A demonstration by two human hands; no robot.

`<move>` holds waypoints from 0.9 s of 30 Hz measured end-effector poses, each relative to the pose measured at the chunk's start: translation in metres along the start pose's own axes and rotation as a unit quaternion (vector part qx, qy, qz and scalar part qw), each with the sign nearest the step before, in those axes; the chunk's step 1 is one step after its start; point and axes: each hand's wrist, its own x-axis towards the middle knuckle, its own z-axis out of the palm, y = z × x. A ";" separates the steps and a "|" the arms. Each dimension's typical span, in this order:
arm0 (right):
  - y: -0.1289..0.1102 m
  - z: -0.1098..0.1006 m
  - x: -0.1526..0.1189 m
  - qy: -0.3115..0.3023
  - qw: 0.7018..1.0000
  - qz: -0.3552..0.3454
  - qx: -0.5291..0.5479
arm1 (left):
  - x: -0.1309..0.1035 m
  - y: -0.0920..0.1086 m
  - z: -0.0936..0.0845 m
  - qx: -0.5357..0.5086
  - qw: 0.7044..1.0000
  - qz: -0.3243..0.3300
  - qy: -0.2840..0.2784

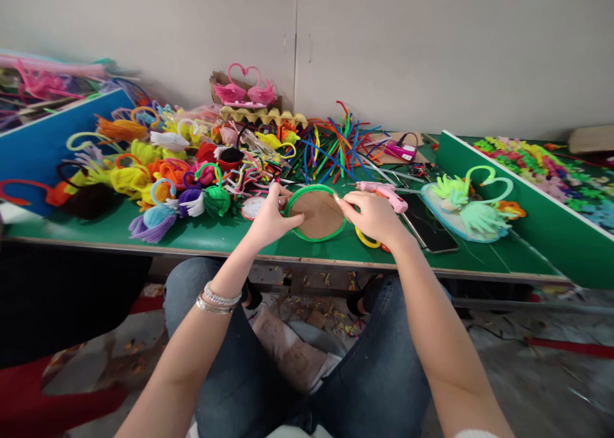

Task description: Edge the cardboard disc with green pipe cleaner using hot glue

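Observation:
A round brown cardboard disc [317, 214] edged with a fuzzy green pipe cleaner [316, 238] is held at the front of the green table. My left hand [272, 217] grips its left side, the thumb lying over the cardboard. At the upper right rim, my right hand [371, 215] pinches the green edging between thumb and fingers. A pink glue gun [386, 194] lies just behind my right hand. Below that hand shows a yellow loop handle [367, 238], the rest being covered. A small white disc with a red edge [252, 208] lies beside my left hand.
Pipe-cleaner swans [158, 182] crowd the left of the table [86, 228]. Loose coloured stems [336, 147] lie behind the disc. To the right are a phone [434, 226] and a pale green swan pair [480, 211]. Blue [62, 144] and green [518, 201] boards stand at both sides.

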 end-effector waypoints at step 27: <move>-0.001 -0.006 -0.002 -0.009 1.000 0.001 -0.006 | -0.002 0.001 0.003 0.075 0.996 -0.006 0.043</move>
